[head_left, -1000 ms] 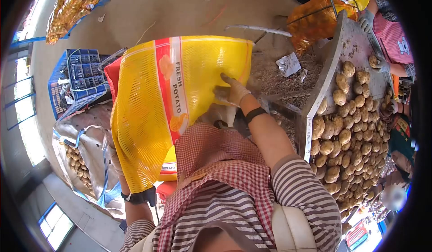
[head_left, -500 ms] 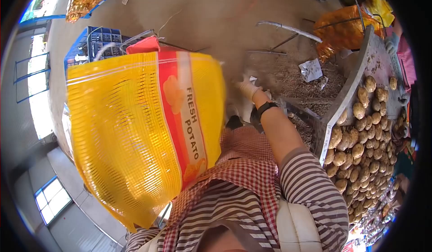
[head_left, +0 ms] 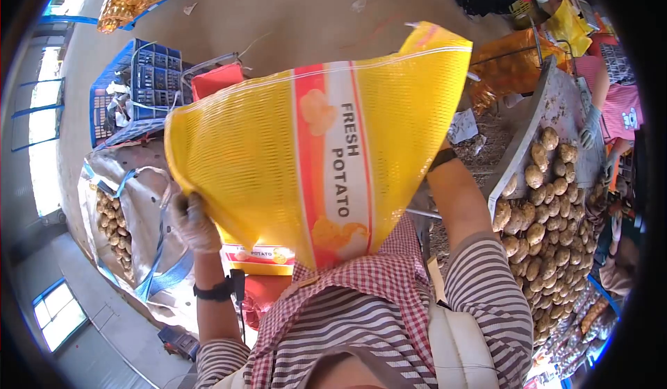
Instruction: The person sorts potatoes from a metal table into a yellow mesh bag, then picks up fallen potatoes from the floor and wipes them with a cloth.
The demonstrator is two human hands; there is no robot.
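A yellow mesh potato bag (head_left: 257, 146) with a red and white "FRESH POTATO" stripe spreads out in front of my body in the head view. My gloved left hand (head_left: 196, 224) is closed on the bag's lower left edge. Behind the bag's right side, my right hand is hidden; only the dark wristband (head_left: 442, 158) and forearm show. Below the held bag, part of another printed potato bag (head_left: 258, 257) is visible near my waist.
To the right, many potatoes (head_left: 535, 235) lie on a sorting table, where a co-worker's gloved hand (head_left: 591, 128) rests. A filled orange mesh sack (head_left: 511, 62) stands beyond it. At left are blue crates (head_left: 154, 76) and a large white sack (head_left: 142, 180) containing potatoes.
The bag has swung right and up, now covering my right hand. My left hand has come into view at its edge. The view has shifted slightly, showing more of the white sack.
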